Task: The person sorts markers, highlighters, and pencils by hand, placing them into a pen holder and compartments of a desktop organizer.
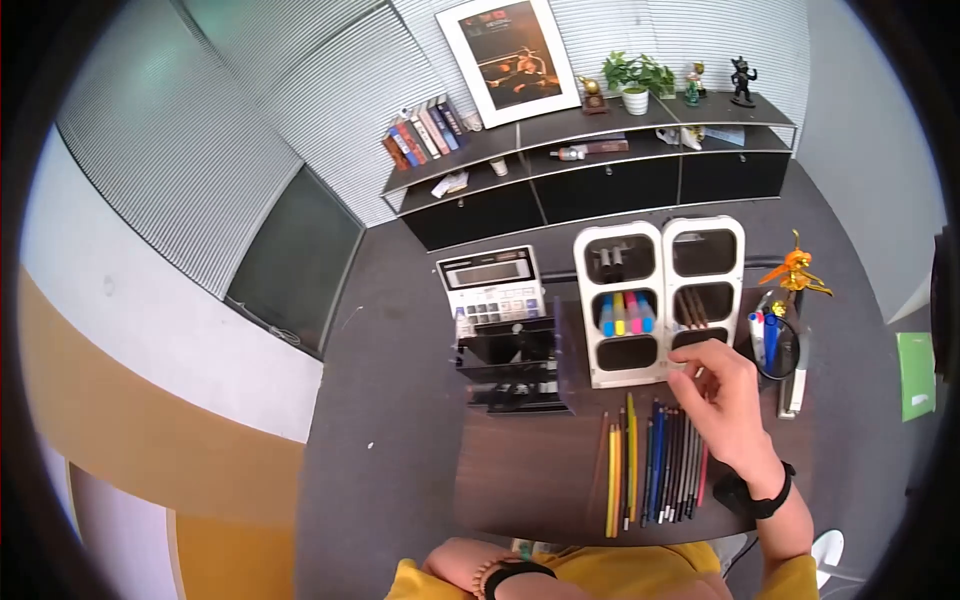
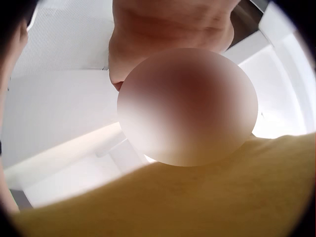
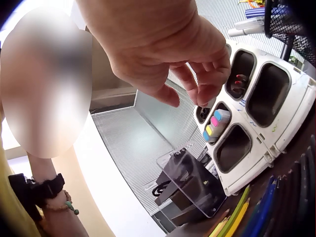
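Observation:
My right hand [image 1: 722, 405] hovers over the near right part of a white six-compartment organizer [image 1: 661, 300], fingers loosely bent. Nothing shows between the thumb and fingers in the right wrist view. Highlighters [image 1: 627, 313] in blue, yellow and pink fill the middle left compartment. Dark pencils [image 1: 692, 308] lean in the middle right one, and black markers [image 1: 611, 263] stand at the upper left. Below my hand, a row of colored pencils [image 1: 655, 470] lies on the brown table [image 1: 520, 470]. In the left wrist view only the base of my left hand [image 2: 173, 29] shows; its fingers are hidden.
A clear desk holder with dark compartments [image 1: 510, 365] stands left of the organizer, with a calculator [image 1: 492, 285] behind it. To the right are a mesh pen cup [image 1: 775, 345] and an orange figurine [image 1: 797, 270]. A low cabinet [image 1: 600, 185] stands along the back.

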### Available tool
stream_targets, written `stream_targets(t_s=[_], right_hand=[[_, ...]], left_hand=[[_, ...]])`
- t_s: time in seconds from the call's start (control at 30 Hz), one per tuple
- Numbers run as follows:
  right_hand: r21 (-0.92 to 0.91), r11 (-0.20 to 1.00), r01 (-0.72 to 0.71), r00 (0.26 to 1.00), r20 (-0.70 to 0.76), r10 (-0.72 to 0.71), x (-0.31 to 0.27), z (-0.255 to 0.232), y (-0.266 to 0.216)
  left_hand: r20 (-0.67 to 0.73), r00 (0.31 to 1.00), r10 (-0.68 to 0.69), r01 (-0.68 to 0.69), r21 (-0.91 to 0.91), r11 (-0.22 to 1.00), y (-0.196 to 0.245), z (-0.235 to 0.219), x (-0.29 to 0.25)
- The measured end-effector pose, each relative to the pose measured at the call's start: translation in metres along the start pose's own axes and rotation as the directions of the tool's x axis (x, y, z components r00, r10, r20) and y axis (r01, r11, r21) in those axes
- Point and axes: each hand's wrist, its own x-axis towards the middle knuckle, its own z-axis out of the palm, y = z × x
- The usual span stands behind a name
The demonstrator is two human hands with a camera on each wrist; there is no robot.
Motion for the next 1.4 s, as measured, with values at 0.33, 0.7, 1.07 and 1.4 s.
stream_targets(t_s=[0.33,0.7,1.07,1.4], right_hand=[[0.054,0.994,-0.092,0.996,0.018,0.091,0.002,-0.004,0.026],[0.153,0.975,-0.158,0.987,0.054,0.151,-0.007,-0.005,0.042],[0.212,0.951,-0.224,0.973,0.106,0.205,-0.015,0.008,0.066],[0.243,0.929,-0.278,0.958,0.135,0.252,-0.017,0.014,0.075]], left_hand=[[-0.141,0.984,0.108,-0.113,-0.022,0.993,-0.018,-0.019,0.034],[-0.566,0.605,-0.560,0.413,-0.379,0.828,0.015,-0.124,-0.012],[-0.618,0.569,-0.542,0.433,-0.335,0.837,0.020,-0.156,-0.045],[-0.627,0.549,-0.553,0.525,-0.257,0.811,0.026,-0.161,-0.061]])
